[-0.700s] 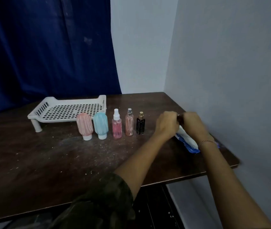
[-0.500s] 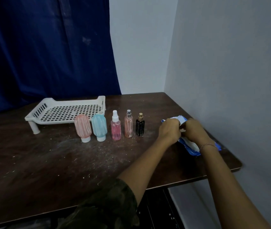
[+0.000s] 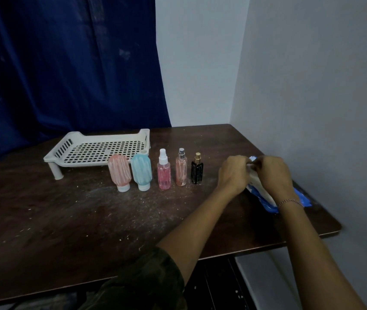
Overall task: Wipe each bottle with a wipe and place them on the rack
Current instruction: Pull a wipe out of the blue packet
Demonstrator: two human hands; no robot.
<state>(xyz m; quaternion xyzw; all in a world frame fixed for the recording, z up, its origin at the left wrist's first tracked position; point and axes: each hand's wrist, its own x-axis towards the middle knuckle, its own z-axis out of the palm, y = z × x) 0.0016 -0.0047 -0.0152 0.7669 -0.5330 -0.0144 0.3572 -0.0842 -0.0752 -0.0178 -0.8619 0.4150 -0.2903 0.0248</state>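
Note:
Several bottles stand in a row on the dark table: a pink squeeze bottle (image 3: 120, 172), a blue squeeze bottle (image 3: 141, 171), a pink spray bottle (image 3: 163, 172), a peach spray bottle (image 3: 181, 171) and a small black bottle (image 3: 197, 171). Behind them sits a white perforated rack (image 3: 102, 148), with nothing in it. At the right, my left hand (image 3: 234, 173) and my right hand (image 3: 273, 175) both pinch a blue and white wipe pack (image 3: 261, 193) lying by the wall. The pack's top is mostly hidden by my fingers.
The brown table (image 3: 88, 220) is dusted with white specks. A grey wall runs along its right edge and a dark blue curtain (image 3: 66, 63) hangs behind the rack. The table's front right corner is near my right forearm.
Both hands have stayed on the wipe pack, shifting slightly along it; a white flap that showed above my fingers is now mostly covered. The bottles and rack have not moved.

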